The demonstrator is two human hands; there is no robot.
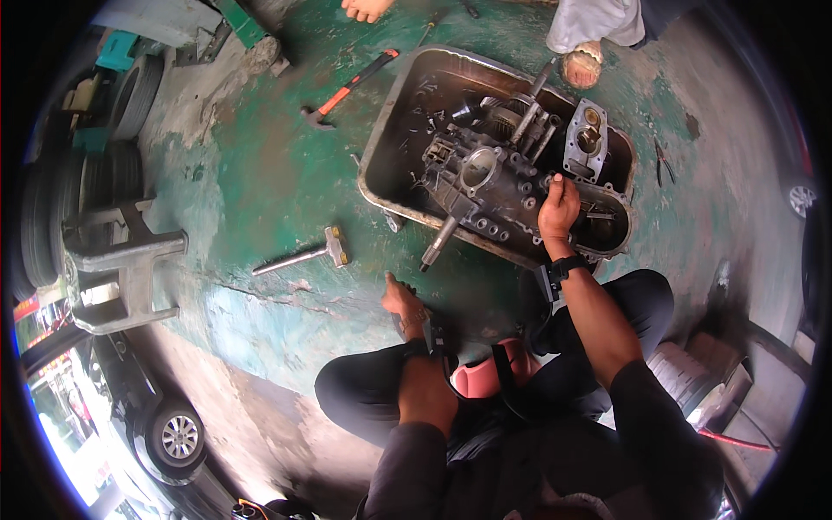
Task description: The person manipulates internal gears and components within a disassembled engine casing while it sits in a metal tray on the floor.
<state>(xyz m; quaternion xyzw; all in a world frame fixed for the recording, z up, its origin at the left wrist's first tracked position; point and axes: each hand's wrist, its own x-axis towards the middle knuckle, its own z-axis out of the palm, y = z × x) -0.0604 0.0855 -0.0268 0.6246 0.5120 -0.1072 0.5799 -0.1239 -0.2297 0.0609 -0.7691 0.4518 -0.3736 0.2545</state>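
A dark, greasy gearbox housing (511,191) lies across a metal pan (378,156), with a shaft (444,238) sticking out over the pan's near edge. My right hand (559,208) is closed on the right end of the gearbox housing, thumb on top; its fingertips are partly hidden. By my left knee, my left hand (404,305) hangs above the floor, fingers loosely apart and nothing visible in it. Nearest to it on the floor is a mallet (334,246) with a metal handle. A light grey cover plate (587,141) with round holes rests at the pan's right side.
A claw hammer (351,87) with an orange and black handle lies beyond the pan. Pliers (665,165) lie at right. Another person's hand (367,9) and foot (582,68) are at the far side. A plastic stool (130,264) and tires (113,178) stand left.
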